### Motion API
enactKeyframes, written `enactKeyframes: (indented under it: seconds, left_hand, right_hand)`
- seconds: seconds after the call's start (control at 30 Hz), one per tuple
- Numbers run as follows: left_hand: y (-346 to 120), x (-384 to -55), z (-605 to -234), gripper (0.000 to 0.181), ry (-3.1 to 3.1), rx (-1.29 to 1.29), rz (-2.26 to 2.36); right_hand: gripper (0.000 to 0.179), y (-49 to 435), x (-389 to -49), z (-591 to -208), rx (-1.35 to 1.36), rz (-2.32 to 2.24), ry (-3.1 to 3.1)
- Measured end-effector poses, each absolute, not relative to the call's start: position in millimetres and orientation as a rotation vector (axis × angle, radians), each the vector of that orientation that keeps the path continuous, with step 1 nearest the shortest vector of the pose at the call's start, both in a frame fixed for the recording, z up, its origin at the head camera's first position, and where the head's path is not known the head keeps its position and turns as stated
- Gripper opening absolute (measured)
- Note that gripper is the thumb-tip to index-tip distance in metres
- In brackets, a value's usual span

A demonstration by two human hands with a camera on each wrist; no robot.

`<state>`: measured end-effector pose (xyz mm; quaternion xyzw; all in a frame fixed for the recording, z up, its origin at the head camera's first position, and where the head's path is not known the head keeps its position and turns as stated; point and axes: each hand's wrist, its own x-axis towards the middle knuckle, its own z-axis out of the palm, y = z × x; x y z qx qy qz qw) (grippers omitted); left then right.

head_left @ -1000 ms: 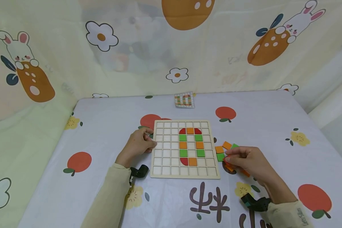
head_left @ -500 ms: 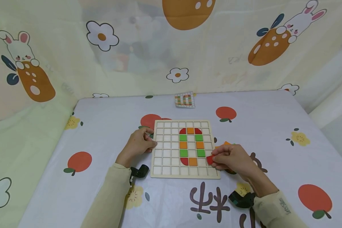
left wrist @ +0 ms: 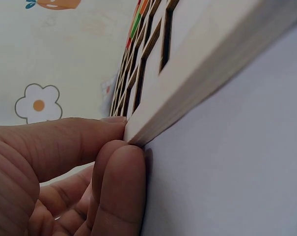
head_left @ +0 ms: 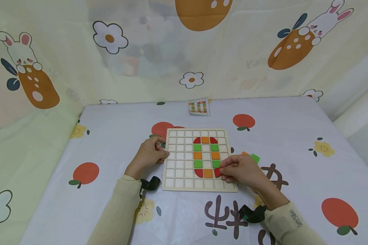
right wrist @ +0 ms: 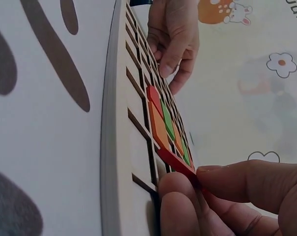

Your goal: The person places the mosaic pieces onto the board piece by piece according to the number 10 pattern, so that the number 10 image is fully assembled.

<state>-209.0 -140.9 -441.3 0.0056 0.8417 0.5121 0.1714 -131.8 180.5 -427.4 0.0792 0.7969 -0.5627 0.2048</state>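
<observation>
A wooden grid board (head_left: pixel 179 185) lies on the table; its cells hold a ring of red, orange and green tiles. My left hand (head_left: pixel 148 154) holds the board's left edge, thumb against the rim and fingertips at its side (left wrist: pixel 121 172). With thumb and fingers my right hand (head_left: pixel 240 170) pinches a red tile (right wrist: pixel 176 161) at the ring's lower right corner. The tile is beside an orange tile (head_left: pixel 208 173) and below a green tile (head_left: pixel 216 164). My fingers partly hide it, so I cannot tell whether it is flat in its cell.
Loose tiles lie right of the board, partly behind my right hand; a green tile (head_left: pixel 255 158) and an orange tile (head_left: pixel 244 153) show. A small card with a coloured grid pattern (head_left: pixel 199 107) is at the table's far edge. A printed curtain (head_left: pixel 153 68) hangs behind.
My right hand has moved left from the loose tiles to the board, carrying the red tile to the ring's lower right corner. My left hand has stayed at the board's left edge.
</observation>
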Motion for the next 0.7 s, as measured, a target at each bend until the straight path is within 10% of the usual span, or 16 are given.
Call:
enactKeyframes:
  seconds: [0.7]
  left_hand:
    - [-138.9,-207.7,-437.2,0.046,2.4,0.005,1.429]
  right_hand:
    - [0.016,178.5,-129.7,-427.5,0.203,-1.559,2.257]
